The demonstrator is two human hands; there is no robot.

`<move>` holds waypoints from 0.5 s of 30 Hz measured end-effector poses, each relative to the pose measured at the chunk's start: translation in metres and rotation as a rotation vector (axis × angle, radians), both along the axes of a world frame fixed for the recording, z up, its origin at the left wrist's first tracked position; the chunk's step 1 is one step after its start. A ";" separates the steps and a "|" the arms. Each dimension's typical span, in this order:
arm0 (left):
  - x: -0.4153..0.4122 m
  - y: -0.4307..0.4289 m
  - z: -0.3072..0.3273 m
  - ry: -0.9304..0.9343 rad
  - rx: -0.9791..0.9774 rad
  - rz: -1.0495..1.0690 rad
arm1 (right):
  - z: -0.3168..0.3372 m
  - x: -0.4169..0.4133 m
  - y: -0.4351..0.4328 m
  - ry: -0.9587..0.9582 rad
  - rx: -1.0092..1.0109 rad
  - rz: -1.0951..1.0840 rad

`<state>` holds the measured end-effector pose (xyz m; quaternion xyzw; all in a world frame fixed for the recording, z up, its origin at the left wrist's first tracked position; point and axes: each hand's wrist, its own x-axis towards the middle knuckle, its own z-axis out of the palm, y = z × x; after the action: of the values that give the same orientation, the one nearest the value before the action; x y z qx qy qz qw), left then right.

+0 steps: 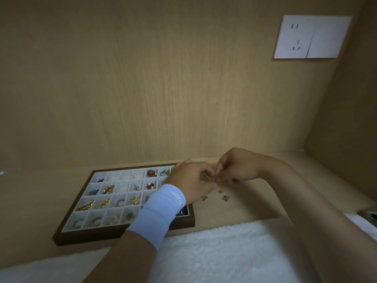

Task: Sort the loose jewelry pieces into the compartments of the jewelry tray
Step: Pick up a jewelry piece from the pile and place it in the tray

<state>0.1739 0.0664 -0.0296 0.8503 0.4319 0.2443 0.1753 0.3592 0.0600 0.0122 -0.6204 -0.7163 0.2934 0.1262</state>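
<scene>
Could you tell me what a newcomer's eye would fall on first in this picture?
First, the left hand and right hand, which meet at the far right corner of the jewelry tray, their fingers seemingly pinching a small piece between them. Next, the tray's white compartments, many holding gold, silver and red jewelry, with a few loose pieces on the wooden surface to its right.

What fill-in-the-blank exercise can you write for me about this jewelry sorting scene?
1. The loose jewelry pieces lie to the ____ of the jewelry tray.
2. The left hand, pinching a small piece with the right hand, wears a light ____ sleeve.
3. The wall socket is ____.
Missing words: right; blue; white.
</scene>
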 end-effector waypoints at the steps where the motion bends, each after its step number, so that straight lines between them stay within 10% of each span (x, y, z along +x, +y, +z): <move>1: -0.001 0.000 0.002 -0.075 -0.053 0.024 | 0.001 -0.002 0.000 0.063 0.022 -0.007; 15: -0.066 0.004 0.036 -0.499 -0.382 0.156 | 0.000 -0.066 -0.010 0.625 0.197 -0.078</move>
<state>0.1074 0.0702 0.0064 0.6802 0.4774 0.3725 0.4131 0.2932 0.0503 0.0120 -0.5121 -0.6436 0.3938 0.4104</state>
